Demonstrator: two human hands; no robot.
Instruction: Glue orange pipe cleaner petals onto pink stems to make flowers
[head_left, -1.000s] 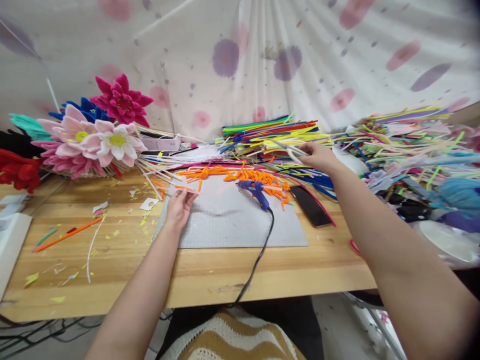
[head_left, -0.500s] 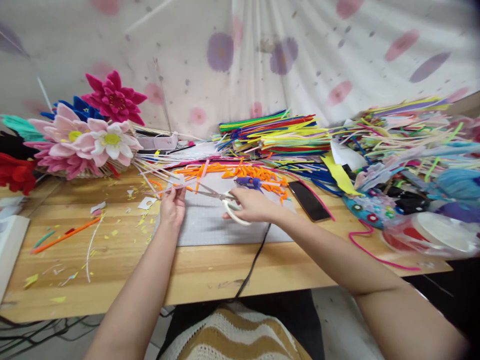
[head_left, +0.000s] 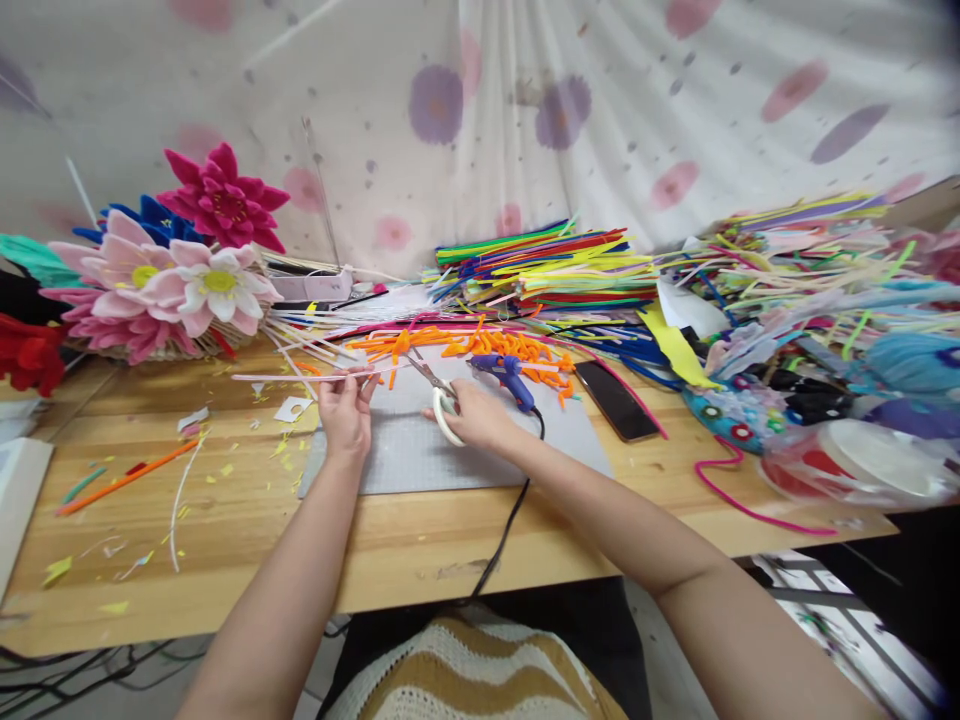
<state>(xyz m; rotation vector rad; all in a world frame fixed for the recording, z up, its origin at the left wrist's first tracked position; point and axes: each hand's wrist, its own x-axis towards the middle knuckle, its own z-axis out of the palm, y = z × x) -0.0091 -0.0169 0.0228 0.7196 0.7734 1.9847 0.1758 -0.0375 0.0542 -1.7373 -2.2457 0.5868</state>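
My left hand [head_left: 346, 412] pinches a thin pale pink pipe cleaner [head_left: 277, 378], which sticks out sideways to the left above the table. In my right hand [head_left: 480, 418] is a pair of scissors [head_left: 444, 418] with white handles. Its blades are parted and point up and left, just right of the left fingertips; whether they touch the pipe cleaner's right end I cannot tell. Beneath both hands lies a grey mat [head_left: 405, 470]. Curled orange pipe cleaner pieces [head_left: 480, 345] are heaped along its far edge. A purple glue gun [head_left: 506, 375] rests there, right of the scissors.
Fuzzy flowers [head_left: 217, 285] stand at the left. Bundles of colourful pipe cleaners [head_left: 555, 265] line the back. A phone [head_left: 615, 400] lies right of the mat, with a plastic-wrapped tub [head_left: 855, 465] farther right. Yellow scraps litter the wooden table [head_left: 247, 560]. A black cord [head_left: 506, 535] crosses the front edge.
My right hand with the scissors has shifted left, uncovering the glue gun. The scissor blades now point more steeply upward. The pink pipe cleaner now extends farther left from my left hand.
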